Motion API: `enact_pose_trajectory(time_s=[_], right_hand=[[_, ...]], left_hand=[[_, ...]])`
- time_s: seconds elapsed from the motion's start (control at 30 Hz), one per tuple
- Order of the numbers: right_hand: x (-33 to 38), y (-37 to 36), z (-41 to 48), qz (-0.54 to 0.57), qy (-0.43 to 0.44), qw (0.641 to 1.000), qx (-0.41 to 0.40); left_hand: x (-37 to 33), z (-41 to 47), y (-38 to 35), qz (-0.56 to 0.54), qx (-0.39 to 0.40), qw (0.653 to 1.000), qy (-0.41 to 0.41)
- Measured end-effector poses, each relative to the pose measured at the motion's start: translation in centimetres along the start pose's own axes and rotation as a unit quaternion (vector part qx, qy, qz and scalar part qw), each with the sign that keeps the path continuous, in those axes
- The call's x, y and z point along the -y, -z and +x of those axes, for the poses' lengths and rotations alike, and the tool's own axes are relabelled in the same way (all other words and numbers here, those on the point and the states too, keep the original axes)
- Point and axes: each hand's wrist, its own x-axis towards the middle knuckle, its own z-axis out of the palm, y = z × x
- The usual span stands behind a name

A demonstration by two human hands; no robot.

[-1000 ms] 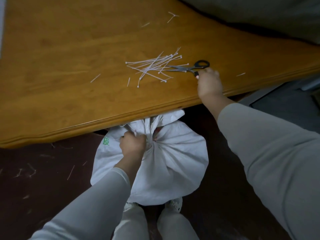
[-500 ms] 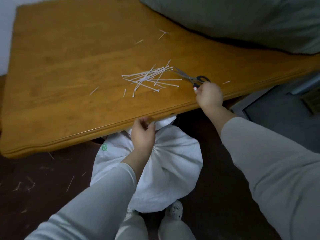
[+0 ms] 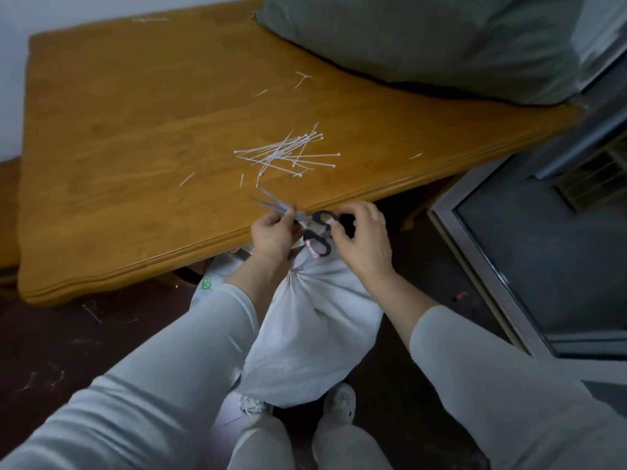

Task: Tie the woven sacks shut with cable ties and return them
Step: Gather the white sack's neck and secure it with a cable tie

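While the right hand (image 3: 363, 239) curls its fingers round the black loops of the scissors (image 3: 317, 232), the left hand (image 3: 273, 232) pinches the blades near the pivot. Both hands are close together, just off the near edge of the table (image 3: 135, 130). The blades are a little parted, with the tips pointing back over the tabletop.

Right beneath the wrists stands the white woven sack (image 3: 315, 334), down by the person's shoes, its neck bunched into tight pleats. The hands cover that neck, so I can't tell whether a tie already rings it.

Here's the danger: those left fingers sit right on the steel, and a careless squeeze from the right hand could nip them. Neither hand is holding the sack's neck, so if nothing is cinched there, the pleats could spring open. And if a tail is being trimmed, a cut too low could slice the band itself or snag the weave.

Watch the spare cable ties (image 3: 288, 154) too. They lie loose just back from that near edge, and a stray sleeve could sweep them off to join the offcuts (image 3: 186, 179).
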Motion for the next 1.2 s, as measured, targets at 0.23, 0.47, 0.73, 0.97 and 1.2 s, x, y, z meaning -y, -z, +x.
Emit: enact_pose_trajectory(time_s=[0.23, 0.47, 0.73, 0.97, 1.2], right_hand=[[1.4, -0.8, -1.1, 0.409, -0.401, 0.777, 0.262], [0.0, -1.7, -3.3, 0.469, -0.364, 0.624, 0.508], [-1.6, -0.9, -3.4, 0.308, -0.355, 0.731, 0.494], [-2.4, -3.9, -4.7, 0.206, -0.396, 0.741, 0.501], [-2.3, -6.2, -5.0, 0.189, -0.399, 0.741, 0.507]], left_hand=[[0.3, -1.4, 4.3, -0.035, 0.096, 0.99, 0.093], [0.9, -1.4, 7.2, -0.042, 0.226, 0.963, 0.14], [2.1, 1.3, 11.8, 0.034, -0.105, 0.982, 0.155], [6.2, 3.7, 11.7, 0.247, -0.025, 0.964, 0.09], [7.8, 6.4, 11.4, 0.465, 0.06, 0.882, 0.042]])
